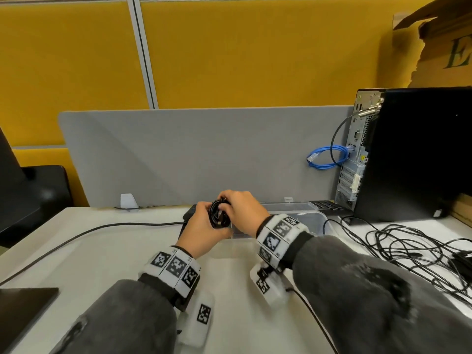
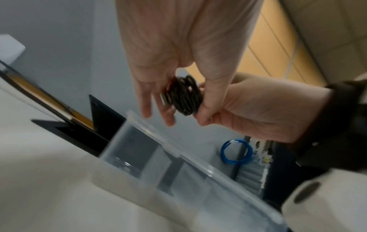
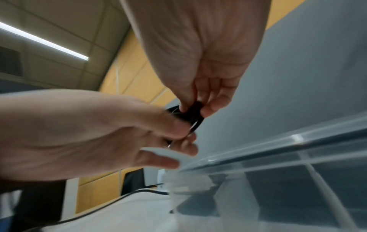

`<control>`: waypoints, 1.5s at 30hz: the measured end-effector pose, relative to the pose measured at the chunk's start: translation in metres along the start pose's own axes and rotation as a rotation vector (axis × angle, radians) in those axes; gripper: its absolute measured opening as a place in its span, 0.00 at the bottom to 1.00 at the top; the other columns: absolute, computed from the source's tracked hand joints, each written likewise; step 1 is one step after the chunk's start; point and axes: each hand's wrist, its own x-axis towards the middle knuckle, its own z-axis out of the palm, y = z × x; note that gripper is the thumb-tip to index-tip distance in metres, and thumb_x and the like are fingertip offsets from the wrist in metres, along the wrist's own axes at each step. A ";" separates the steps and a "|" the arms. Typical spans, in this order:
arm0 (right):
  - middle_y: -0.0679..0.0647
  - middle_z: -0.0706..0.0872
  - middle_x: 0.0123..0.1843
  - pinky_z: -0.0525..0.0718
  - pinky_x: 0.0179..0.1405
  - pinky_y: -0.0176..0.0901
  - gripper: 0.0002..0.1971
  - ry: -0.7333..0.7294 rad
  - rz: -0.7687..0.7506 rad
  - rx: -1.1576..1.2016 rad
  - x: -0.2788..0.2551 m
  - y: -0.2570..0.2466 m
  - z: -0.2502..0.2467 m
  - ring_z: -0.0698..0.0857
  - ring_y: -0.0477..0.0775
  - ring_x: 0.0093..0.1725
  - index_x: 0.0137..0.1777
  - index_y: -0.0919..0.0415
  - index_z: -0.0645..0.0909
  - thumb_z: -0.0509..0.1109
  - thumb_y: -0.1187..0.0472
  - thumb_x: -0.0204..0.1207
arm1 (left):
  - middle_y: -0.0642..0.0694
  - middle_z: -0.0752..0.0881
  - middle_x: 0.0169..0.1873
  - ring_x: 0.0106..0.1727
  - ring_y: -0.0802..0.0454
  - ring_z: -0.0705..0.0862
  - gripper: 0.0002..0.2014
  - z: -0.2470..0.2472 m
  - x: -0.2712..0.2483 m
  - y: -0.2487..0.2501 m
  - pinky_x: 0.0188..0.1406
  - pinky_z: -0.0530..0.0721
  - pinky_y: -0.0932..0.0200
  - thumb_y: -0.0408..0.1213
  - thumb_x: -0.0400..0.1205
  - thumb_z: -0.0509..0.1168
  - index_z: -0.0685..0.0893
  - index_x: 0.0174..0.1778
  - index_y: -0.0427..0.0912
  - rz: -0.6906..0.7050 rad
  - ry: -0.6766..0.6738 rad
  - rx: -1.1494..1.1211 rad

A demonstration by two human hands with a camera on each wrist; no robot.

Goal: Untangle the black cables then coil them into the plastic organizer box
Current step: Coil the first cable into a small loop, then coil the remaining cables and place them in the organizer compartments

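Note:
A small black cable coil (image 1: 218, 213) is held in the air between both hands, just left of the clear plastic organizer box (image 1: 315, 218). My left hand (image 1: 201, 224) grips the coil (image 2: 184, 95) between thumb and fingers. My right hand (image 1: 238, 204) pinches the top of the coil (image 3: 193, 108) from the other side. In the left wrist view the box (image 2: 151, 125) lies below the hands, its divided compartments showing. A pile of tangled black cables (image 1: 408, 247) lies loose on the desk at the right.
A black cable (image 1: 89, 232) runs across the white desk (image 1: 107, 264) to the left. A black computer tower (image 1: 413, 154) with a blue cable loop (image 1: 323, 157) stands at the back right. A grey divider (image 1: 191, 154) closes off the desk's far edge.

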 end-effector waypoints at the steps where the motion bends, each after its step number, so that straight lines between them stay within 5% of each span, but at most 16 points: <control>1: 0.67 0.86 0.54 0.82 0.53 0.53 0.11 -0.001 0.025 -0.013 0.008 0.005 0.003 0.83 0.67 0.55 0.59 0.64 0.80 0.62 0.62 0.81 | 0.47 0.81 0.54 0.55 0.51 0.82 0.28 -0.002 0.001 -0.004 0.54 0.80 0.56 0.31 0.70 0.75 0.67 0.61 0.41 -0.005 -0.031 0.036; 5: 0.68 0.85 0.54 0.83 0.51 0.52 0.12 -0.141 0.091 -0.161 0.030 0.018 0.021 0.84 0.68 0.54 0.60 0.67 0.81 0.62 0.62 0.82 | 0.47 0.74 0.61 0.66 0.51 0.74 0.28 -0.012 0.003 -0.017 0.56 0.69 0.66 0.33 0.73 0.73 0.71 0.67 0.40 0.050 -0.024 0.310; 10: 0.65 0.84 0.56 0.80 0.46 0.51 0.14 -0.302 0.038 -0.397 0.030 0.016 0.039 0.84 0.67 0.56 0.65 0.65 0.77 0.62 0.64 0.81 | 0.47 0.79 0.65 0.66 0.51 0.77 0.26 -0.017 0.007 -0.026 0.64 0.76 0.58 0.39 0.75 0.72 0.75 0.69 0.41 0.024 -0.096 0.394; 13: 0.66 0.81 0.59 0.75 0.43 0.51 0.19 -0.289 0.005 -0.459 0.020 0.015 0.046 0.82 0.67 0.57 0.70 0.65 0.67 0.61 0.67 0.80 | 0.45 0.83 0.62 0.63 0.50 0.80 0.20 -0.016 0.006 -0.024 0.60 0.76 0.59 0.39 0.77 0.70 0.80 0.65 0.40 0.055 -0.113 0.448; 18: 0.56 0.84 0.58 0.72 0.60 0.51 0.12 -0.318 -0.069 -0.667 0.022 0.019 0.049 0.74 0.58 0.64 0.60 0.54 0.83 0.61 0.59 0.81 | 0.46 0.86 0.57 0.59 0.50 0.81 0.11 -0.016 0.006 -0.025 0.58 0.75 0.61 0.39 0.80 0.67 0.86 0.56 0.41 0.070 -0.140 0.503; 23: 0.55 0.84 0.62 0.78 0.62 0.50 0.15 -0.273 0.072 -0.190 0.010 0.028 0.024 0.81 0.57 0.62 0.67 0.51 0.79 0.63 0.54 0.81 | 0.45 0.86 0.58 0.58 0.51 0.82 0.14 -0.014 0.005 -0.028 0.58 0.77 0.59 0.43 0.84 0.60 0.85 0.59 0.42 0.026 -0.218 0.576; 26: 0.56 0.85 0.56 0.77 0.53 0.39 0.14 -0.076 0.120 0.111 -0.006 0.035 -0.025 0.82 0.51 0.50 0.65 0.53 0.78 0.65 0.58 0.80 | 0.44 0.85 0.60 0.59 0.50 0.83 0.16 -0.014 0.004 -0.027 0.59 0.78 0.58 0.44 0.85 0.57 0.83 0.62 0.43 0.011 -0.244 0.616; 30: 0.55 0.87 0.47 0.76 0.26 0.30 0.15 0.060 0.216 0.254 -0.040 0.057 -0.105 0.79 0.46 0.32 0.48 0.57 0.82 0.53 0.69 0.80 | 0.46 0.85 0.60 0.58 0.51 0.82 0.14 -0.014 0.003 -0.026 0.57 0.78 0.58 0.43 0.85 0.56 0.83 0.61 0.46 -0.002 -0.255 0.639; 32: 0.55 0.86 0.47 0.74 0.23 0.33 0.16 -0.077 0.323 0.162 -0.064 0.075 -0.128 0.79 0.48 0.31 0.46 0.58 0.82 0.51 0.64 0.82 | 0.47 0.84 0.61 0.58 0.51 0.82 0.13 -0.013 0.000 -0.024 0.59 0.79 0.55 0.43 0.85 0.57 0.82 0.61 0.48 -0.013 -0.240 0.656; 36: 0.53 0.80 0.46 0.74 0.18 0.31 0.15 -0.555 0.508 -0.343 -0.108 0.106 -0.125 0.78 0.48 0.27 0.63 0.57 0.71 0.57 0.50 0.83 | 0.47 0.79 0.66 0.63 0.51 0.78 0.14 -0.007 -0.010 -0.016 0.65 0.76 0.54 0.43 0.84 0.59 0.79 0.64 0.48 -0.006 -0.194 0.700; 38: 0.51 0.78 0.46 0.78 0.23 0.36 0.20 -0.514 0.470 -0.461 -0.118 0.121 -0.112 0.80 0.48 0.26 0.62 0.54 0.64 0.64 0.45 0.78 | 0.46 0.76 0.67 0.66 0.50 0.76 0.15 -0.004 -0.014 -0.008 0.68 0.74 0.52 0.43 0.83 0.60 0.79 0.65 0.49 0.014 -0.160 0.733; 42: 0.56 0.81 0.46 0.74 0.22 0.34 0.22 -0.222 0.429 -0.280 -0.123 0.126 -0.103 0.78 0.46 0.26 0.56 0.58 0.59 0.68 0.48 0.77 | 0.46 0.75 0.68 0.68 0.48 0.74 0.16 0.001 -0.025 0.013 0.68 0.74 0.51 0.43 0.82 0.61 0.78 0.66 0.48 0.062 -0.086 0.747; 45: 0.55 0.82 0.43 0.73 0.21 0.33 0.21 -0.443 0.488 -0.320 -0.133 0.118 -0.097 0.78 0.47 0.25 0.56 0.62 0.71 0.65 0.44 0.77 | 0.45 0.76 0.66 0.66 0.48 0.75 0.15 0.007 -0.035 0.032 0.65 0.75 0.54 0.44 0.82 0.61 0.78 0.65 0.48 0.118 -0.070 0.741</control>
